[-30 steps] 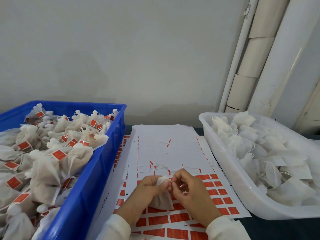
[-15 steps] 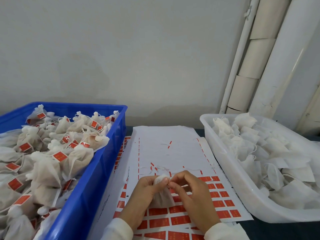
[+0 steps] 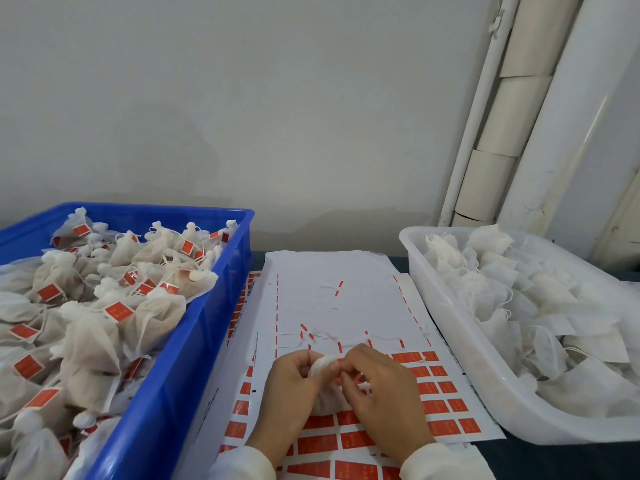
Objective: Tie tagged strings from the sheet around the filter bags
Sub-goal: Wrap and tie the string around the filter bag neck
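A white filter bag (image 3: 323, 367) is pinched at its gathered neck between both hands, just above the sheet (image 3: 332, 306) of red tags. My left hand (image 3: 289, 393) grips the bag's neck from the left. My right hand (image 3: 381, 393) has its fingertips closed at the neck from the right; a thin white string there is hard to make out. The bag's body hangs between my palms, mostly hidden. Rows of red tags (image 3: 434, 388) with strings fill the sheet's near part.
A blue crate (image 3: 194, 341) on the left holds several tied bags with red tags. A white tub (image 3: 446, 327) on the right holds several untied filter bags. Loose string ends and tag scraps (image 3: 337, 287) lie on the sheet's far part. A wall stands behind.
Both hands stay on the bag's neck with small finger shifts. The view has tilted slightly, so the hands sit lower in the frame.
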`<state>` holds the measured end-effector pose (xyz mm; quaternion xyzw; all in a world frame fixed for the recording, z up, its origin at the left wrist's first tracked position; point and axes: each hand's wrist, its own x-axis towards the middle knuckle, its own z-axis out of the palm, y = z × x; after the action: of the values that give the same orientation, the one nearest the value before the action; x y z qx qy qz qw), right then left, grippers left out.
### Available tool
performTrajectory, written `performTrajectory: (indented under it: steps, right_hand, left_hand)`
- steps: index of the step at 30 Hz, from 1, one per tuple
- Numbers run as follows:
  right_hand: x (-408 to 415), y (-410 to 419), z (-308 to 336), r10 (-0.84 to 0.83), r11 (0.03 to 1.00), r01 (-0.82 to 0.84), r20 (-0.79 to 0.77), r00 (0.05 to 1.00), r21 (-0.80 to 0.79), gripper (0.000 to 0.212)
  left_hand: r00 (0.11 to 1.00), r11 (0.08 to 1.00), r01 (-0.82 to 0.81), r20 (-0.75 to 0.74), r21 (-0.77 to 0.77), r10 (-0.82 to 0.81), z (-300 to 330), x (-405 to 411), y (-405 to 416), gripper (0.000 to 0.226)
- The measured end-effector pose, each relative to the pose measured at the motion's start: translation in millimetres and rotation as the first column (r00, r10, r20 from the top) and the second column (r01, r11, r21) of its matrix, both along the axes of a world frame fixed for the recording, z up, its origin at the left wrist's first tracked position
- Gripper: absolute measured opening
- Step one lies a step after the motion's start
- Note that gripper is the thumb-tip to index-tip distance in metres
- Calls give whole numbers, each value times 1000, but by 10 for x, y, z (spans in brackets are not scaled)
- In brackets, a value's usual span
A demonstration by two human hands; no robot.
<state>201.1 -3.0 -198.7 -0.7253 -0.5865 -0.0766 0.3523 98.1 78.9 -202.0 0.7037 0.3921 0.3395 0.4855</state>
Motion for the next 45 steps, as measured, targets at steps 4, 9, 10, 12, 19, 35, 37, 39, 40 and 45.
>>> performTrajectory:
  steps: [4, 9, 10, 12, 19, 35, 37, 39, 40, 45]
  right_hand:
    - [5, 9, 6, 21, 997, -27, 85, 996, 67, 14]
    - [33, 44, -77, 22, 992, -13, -76, 997, 128, 8]
    - [54, 42, -71, 39, 992, -31, -60, 997, 122, 6]
    - [108, 29, -35, 62, 993, -66, 44, 997, 100, 5]
    - [161, 11, -17, 84, 996, -91, 254, 964, 15, 15]
    - [167, 41, -128, 41, 997, -46, -88, 995, -54, 4]
    - [160, 42, -129, 43, 996, -51, -90, 995, -78, 6]
    - [148, 50, -127, 51, 995, -58, -75, 996, -86, 5]
    - [140, 54, -124, 57, 994, -63, -66, 996, -90, 4]
    - [132, 48, -110, 74, 990, -77, -35, 997, -115, 10]
  left_hand:
    - [999, 999, 43, 9, -28, -43, 14, -3, 7, 14]
    - [997, 995, 79, 27, -55, -78, 27, -11, 17, 12]
    - [996, 995, 81, 31, -60, -80, 27, -17, 22, 10]
    - [996, 994, 81, 29, -70, -80, 31, -30, 34, 8]
    - [996, 990, 10, 94, -138, 3, 24, 0, 30, 11]
    - [985, 976, 139, 126, -167, -118, 23, -72, 159, 15]
    - [978, 973, 170, 147, -154, -148, 10, -82, 160, 5]
    - [962, 963, 243, 156, -115, -224, 10, -105, 150, 21]
    - [956, 959, 272, 134, -78, -261, 2, -113, 137, 29]
    - [986, 983, 168, 2, 76, -169, -29, -104, 113, 9]
